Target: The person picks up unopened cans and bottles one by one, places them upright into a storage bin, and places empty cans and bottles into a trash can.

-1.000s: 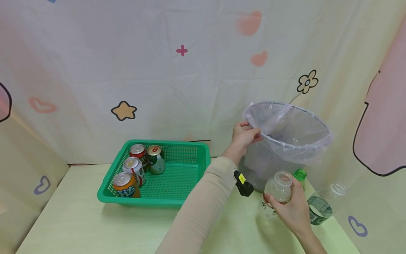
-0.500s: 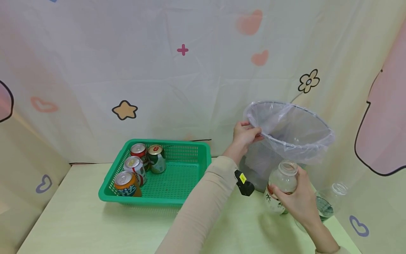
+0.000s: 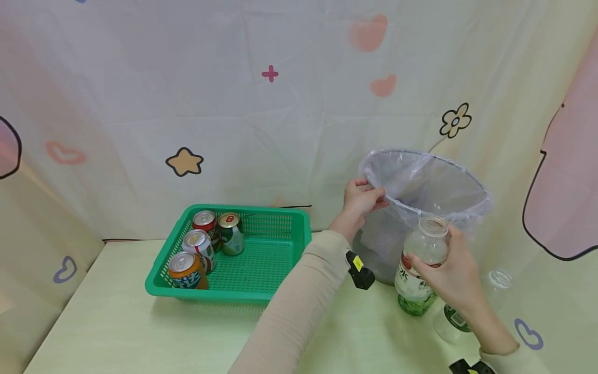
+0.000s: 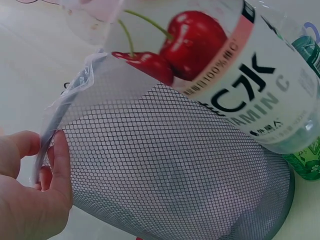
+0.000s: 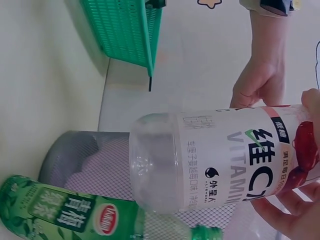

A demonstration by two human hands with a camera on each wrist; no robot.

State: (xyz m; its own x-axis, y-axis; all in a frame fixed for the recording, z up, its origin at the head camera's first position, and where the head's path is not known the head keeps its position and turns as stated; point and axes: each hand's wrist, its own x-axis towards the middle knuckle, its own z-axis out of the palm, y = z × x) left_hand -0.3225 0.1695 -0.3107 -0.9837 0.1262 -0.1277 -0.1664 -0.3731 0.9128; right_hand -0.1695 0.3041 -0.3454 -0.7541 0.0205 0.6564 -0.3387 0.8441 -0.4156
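My left hand (image 3: 361,204) pinches the bag-lined rim of a grey mesh wastebasket (image 3: 378,244) between thumb and fingers. In the left wrist view, that rim (image 4: 56,116) runs between the thumb and fingers. A clear plastic drink bottle (image 3: 413,275) with a cherry label is gripped by my right hand (image 3: 457,272), raised in front of the basket. Its mouth is uncapped and faces up in the head view. Below and behind it is a green-labelled bottle (image 5: 75,210), mostly hidden in the head view. A clear bottle with a dark green label (image 3: 457,318) is partly covered by my right forearm.
A green plastic basket (image 3: 261,297) sits left of my left arm. Several drink cans (image 3: 187,271) stand in its left part. A patterned curtain (image 3: 299,130) hangs behind the pale table (image 3: 117,332). A translucent bag (image 3: 448,192) lines the wastebasket.
My right hand has raised the cherry-label bottle and shifted it rightward, toward the wastebasket's rim. More of the green-labelled bottle's base shows beneath it. My left hand has kept its place on the rim.
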